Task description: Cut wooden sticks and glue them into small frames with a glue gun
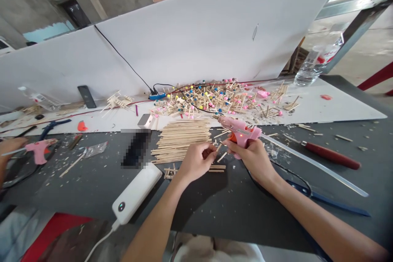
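My right hand [257, 161] is wrapped round the handle of a pink hot glue gun [235, 124]. A long clear glue stick [319, 168] runs out of its back end to the right. The nozzle points up and left, toward the heap behind. With thumb and fingertips my left hand [196, 159] pinches a short wooden stick [219, 146], close to the fingers of my right hand. Behind the left hand lies a stack of long wooden sticks [175, 139]. Several short sticks [217, 168] lie beside it, and a small stick frame [170, 172] sits near my left wrist.
A heap of stick pieces with coloured balls [202, 98] lies along the white board [196, 37]. A white power bank [136, 192] is left of my arm. A red-handled tool [331, 155] lies right. Another person's hand [10, 147] holds a pink glue gun [39, 150] at far left.
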